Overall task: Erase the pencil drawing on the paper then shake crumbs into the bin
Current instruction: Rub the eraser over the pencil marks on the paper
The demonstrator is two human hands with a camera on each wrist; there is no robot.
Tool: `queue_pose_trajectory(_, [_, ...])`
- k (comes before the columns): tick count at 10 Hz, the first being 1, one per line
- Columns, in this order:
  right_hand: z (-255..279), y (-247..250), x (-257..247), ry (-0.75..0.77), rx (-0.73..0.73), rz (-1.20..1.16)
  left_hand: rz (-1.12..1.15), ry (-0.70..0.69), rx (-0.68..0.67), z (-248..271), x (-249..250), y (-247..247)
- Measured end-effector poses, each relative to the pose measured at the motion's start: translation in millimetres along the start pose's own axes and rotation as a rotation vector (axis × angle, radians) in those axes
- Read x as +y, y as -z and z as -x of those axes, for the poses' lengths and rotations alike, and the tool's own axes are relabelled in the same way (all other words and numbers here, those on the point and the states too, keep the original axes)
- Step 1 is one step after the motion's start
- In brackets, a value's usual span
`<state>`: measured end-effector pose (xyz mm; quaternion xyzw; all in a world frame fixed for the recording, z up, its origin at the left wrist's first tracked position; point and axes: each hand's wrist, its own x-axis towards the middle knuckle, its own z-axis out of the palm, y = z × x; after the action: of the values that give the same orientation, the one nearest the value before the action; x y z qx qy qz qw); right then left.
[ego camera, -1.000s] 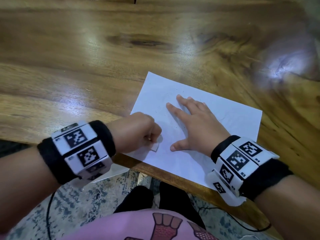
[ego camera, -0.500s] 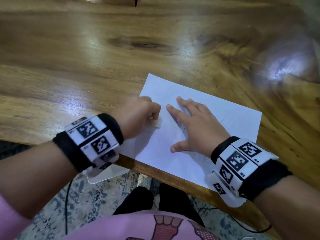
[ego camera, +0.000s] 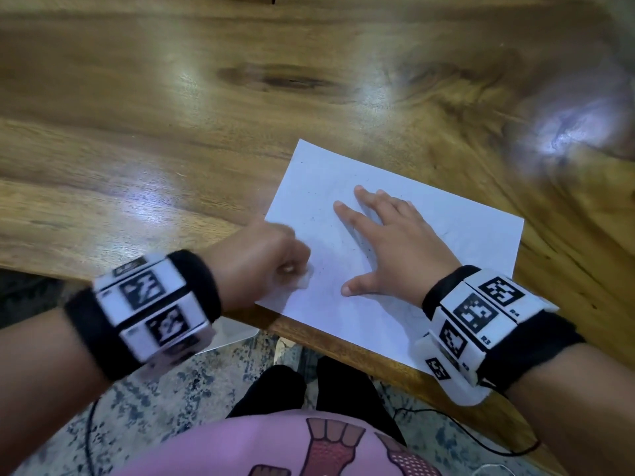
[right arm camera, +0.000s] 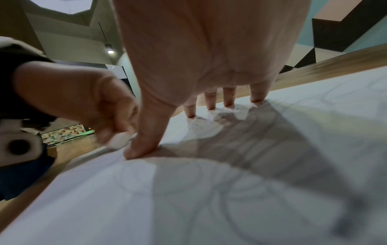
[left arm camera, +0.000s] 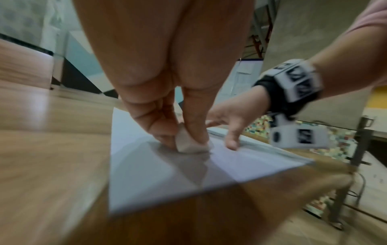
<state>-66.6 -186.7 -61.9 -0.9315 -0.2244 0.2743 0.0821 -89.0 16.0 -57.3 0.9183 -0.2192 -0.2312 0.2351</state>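
Eraser is pinched between thumb and fingertips of the left hand and pressed onto the paper near its left edge, close to the table's front edge. Left hand and wristband are motion-blurred in the head view. Eraser is whitish and mostly hidden by the fingers there; it is clearer in the left wrist view.

Right hand is laid flat on the paper, fingers spread and straight, thumb out to the side, nothing gripped; the sheet is pinned by it. Right thumb tip sits just beside the eraser in the right wrist view.

Paper lies flat on the wooden table, angled, one corner near the front edge. Faint pencil curves are seen on the sheet. Dark eraser crumbs are scattered on the paper around the right fingertips.

Bin is not seen in any view.
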Motion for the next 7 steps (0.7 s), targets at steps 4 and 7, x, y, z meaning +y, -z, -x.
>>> queue_pose_trajectory(4, [0, 1, -1, 0.004, -0.004, 0.017, 0.041, 0.032, -0.069, 24, -12, -3])
queue_pose_trajectory(7, [-1, 0, 0, 0.004, 0.002, 0.024, 0.090, 0.036, -0.022, 19, -6, -12])
